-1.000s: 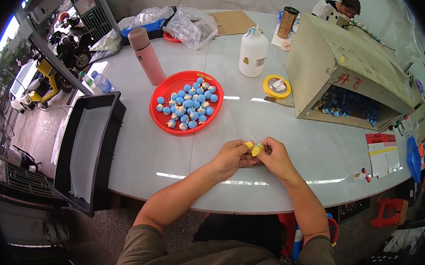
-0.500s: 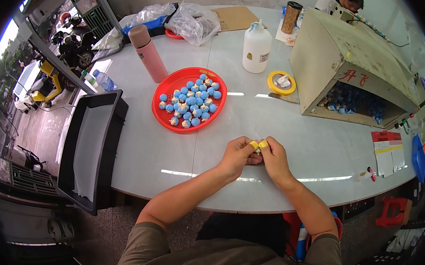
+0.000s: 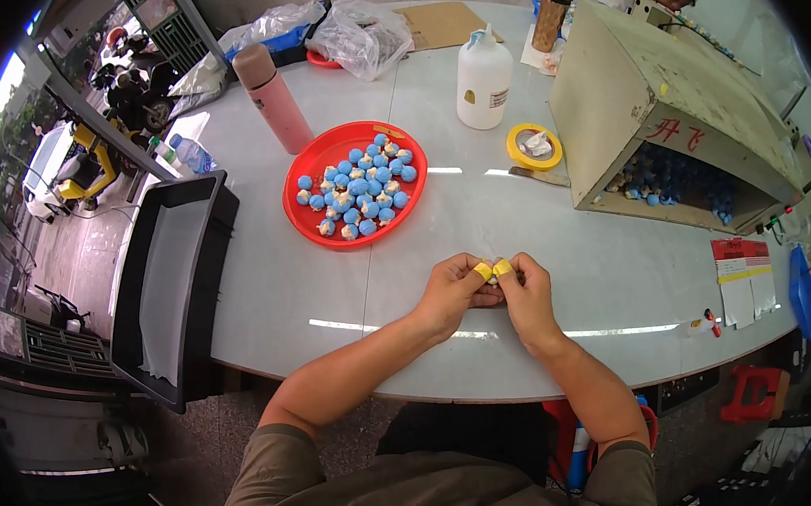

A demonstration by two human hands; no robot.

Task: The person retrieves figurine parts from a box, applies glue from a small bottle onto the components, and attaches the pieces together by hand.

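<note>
My left hand [image 3: 450, 294] and my right hand [image 3: 528, 304] meet over the near middle of the table [image 3: 407, 361]. Both are closed, thumbs side by side, with yellow tape wrapped round each thumb. Between the fingertips they pinch a small blue-and-cream piece [image 3: 493, 281], mostly hidden by the fingers. Up and to the left, a round red tray [image 3: 316, 161] holds several small blue balls with cream-coloured parts [image 3: 357, 187], similar in colour to the held piece.
A pink flask [image 3: 279, 108] leans beside the tray; a black bin [image 3: 205, 267] lies at the left edge. Farther back are a white bottle [image 3: 483, 89], a yellow tape roll [image 3: 518, 153], a knife [image 3: 541, 176] and an open-fronted box [image 3: 607, 126] of blue pieces. Another person sits behind it.
The view has shifted slightly, so the table things sit a little higher and farther left. Both hands keep their pinch on the small piece, with only slight finger movement.
</note>
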